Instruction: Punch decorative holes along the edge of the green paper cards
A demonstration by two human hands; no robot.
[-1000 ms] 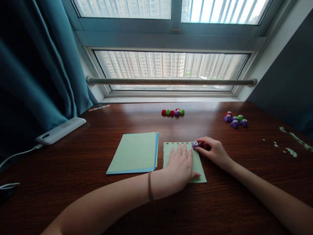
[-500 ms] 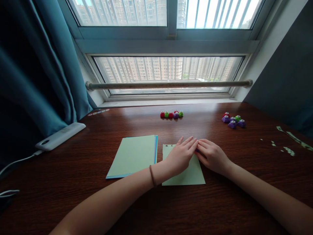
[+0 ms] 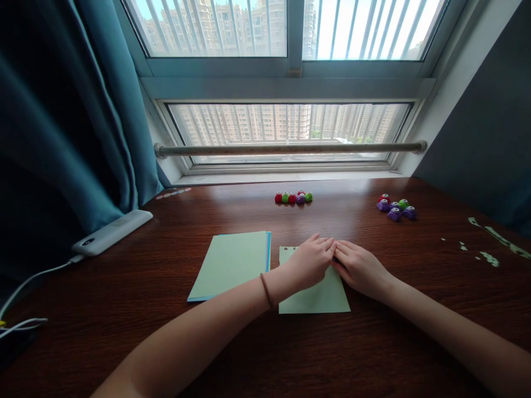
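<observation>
Where hands (image 3: 311,265) meet, flat green paper (image 3: 319,298), punched edge (image 3: 289,249), grained table (image 3: 373,348).

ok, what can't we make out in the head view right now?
All in the head view:
Anything held where the left hand and right hand meet: hidden by the hands.
Green sheet's top right corner: covered by the hands.
Paper stack's lower right corner: behind the left forearm.
White cable: cut off by the left edge.
Pale scraps: too small to tell their shapes.
</observation>
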